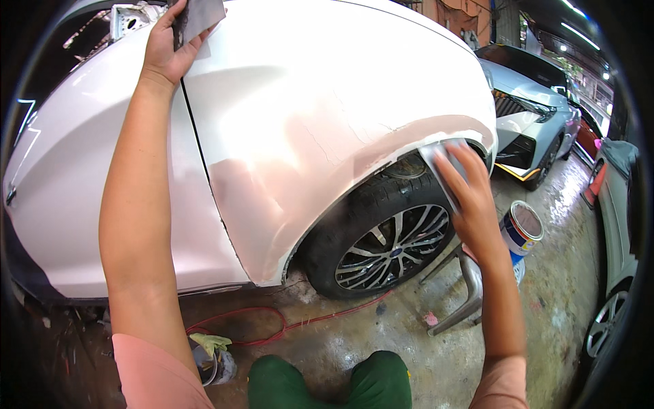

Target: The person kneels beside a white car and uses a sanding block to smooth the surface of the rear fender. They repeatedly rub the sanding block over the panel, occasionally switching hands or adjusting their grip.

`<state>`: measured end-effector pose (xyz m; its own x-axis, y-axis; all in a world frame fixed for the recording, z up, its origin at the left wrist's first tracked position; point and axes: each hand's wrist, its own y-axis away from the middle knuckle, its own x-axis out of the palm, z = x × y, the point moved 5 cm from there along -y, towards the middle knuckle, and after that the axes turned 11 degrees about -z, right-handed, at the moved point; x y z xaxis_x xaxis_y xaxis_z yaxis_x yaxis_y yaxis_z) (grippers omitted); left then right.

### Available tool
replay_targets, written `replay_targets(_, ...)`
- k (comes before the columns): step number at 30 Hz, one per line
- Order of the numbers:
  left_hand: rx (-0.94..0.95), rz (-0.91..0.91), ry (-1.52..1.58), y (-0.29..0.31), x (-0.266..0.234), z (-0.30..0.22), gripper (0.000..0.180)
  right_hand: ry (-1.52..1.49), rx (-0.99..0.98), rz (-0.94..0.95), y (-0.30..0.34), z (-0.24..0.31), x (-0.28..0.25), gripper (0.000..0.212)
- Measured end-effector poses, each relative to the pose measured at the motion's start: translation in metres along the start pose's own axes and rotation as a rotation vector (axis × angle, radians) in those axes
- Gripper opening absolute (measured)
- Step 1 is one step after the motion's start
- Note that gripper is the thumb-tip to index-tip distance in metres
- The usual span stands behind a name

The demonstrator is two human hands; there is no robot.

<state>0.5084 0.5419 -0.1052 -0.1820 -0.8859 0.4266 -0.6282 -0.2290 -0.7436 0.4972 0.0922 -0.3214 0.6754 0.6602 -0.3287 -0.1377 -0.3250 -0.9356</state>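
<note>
My left hand (172,51) is closed around a flat grey plate with a dark edge (203,19), like a putty board, held up in front of the white car's upper side. My right hand (473,204) grips a flat, light grey putty spreader (436,165), a little blurred, at the front part of the wheel arch. Along the arch runs a brownish-grey band of filler (415,136) on the white fender (272,102). A larger dull pinkish patch (252,194) covers the fender behind the wheel. Below the spreader is the black tyre with its multi-spoke wheel (395,252).
A paint can (526,221) stands on a grey stool (470,286) to the right. A red hose (279,327) lies on the floor near a small bucket with a yellowish cloth (210,341). Other cars, one silver-blue (531,102), are parked at right.
</note>
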Motion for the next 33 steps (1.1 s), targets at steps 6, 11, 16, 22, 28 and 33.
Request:
replay_targets(6,0.020,0.034,0.007,-0.001,-0.006,-0.002,0.036,0.146,-0.312,0.013,-0.108,0.003,0.067,0.064)
replay_targets(11,0.017,0.009,0.000,0.002,-0.011,-0.003,0.032,0.173,-0.379,0.047,-0.135,0.002,0.090,0.068)
replay_targets(16,0.003,0.030,0.007,0.003,-0.006,-0.005,0.030,0.204,-0.393,0.049,-0.146,0.000,0.098,0.066)
replay_targets(22,-0.002,0.012,-0.015,0.008,0.000,-0.004,0.029,0.176,-0.415,0.134,-0.156,0.002,0.102,0.062)
replay_targets(28,0.058,-0.040,-0.100,0.015,0.005,0.000,0.034,0.185,-0.446,0.107,-0.150,-0.002,0.105,0.061)
replay_targets(33,0.085,-0.002,-0.136,0.019,0.007,0.005,0.037,0.199,-0.470,0.096,-0.111,0.000,0.098,0.060)
